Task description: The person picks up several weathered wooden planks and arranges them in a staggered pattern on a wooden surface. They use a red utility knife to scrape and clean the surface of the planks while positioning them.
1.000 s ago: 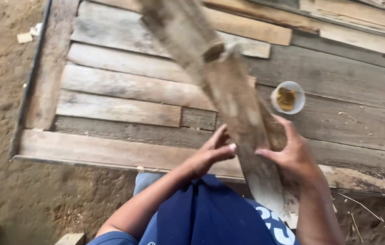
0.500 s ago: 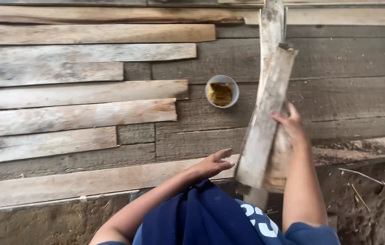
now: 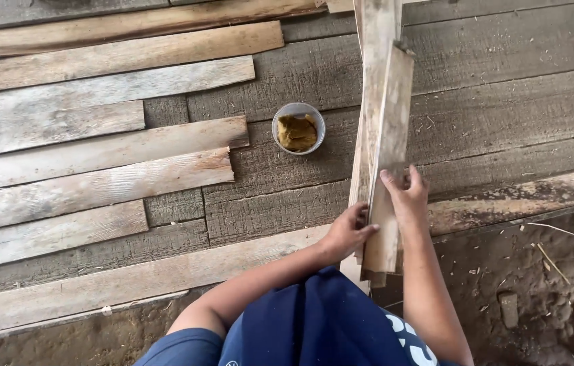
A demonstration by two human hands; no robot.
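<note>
I hold a bundle of thin weathered wooden slats [image 3: 383, 122] upright in front of me, its lower end by my lap. My left hand [image 3: 348, 232] grips the bundle's left edge near the bottom. My right hand [image 3: 405, 196] presses its fingers on the front slat a little higher. A small round bowl [image 3: 298, 128] with a yellow-brown lump inside sits on the planks just left of the bundle.
Several loose grey slats [image 3: 97, 173] lie side by side on the wooden platform [image 3: 503, 108] at the left. The platform's front edge [image 3: 524, 196] meets sandy ground [image 3: 544, 285] at the lower right, with twigs and a small stone.
The view has shifted left along the platform. The slats have swung from a slant to nearly upright, and my left hand has come from open beside them to gripping their edge.
</note>
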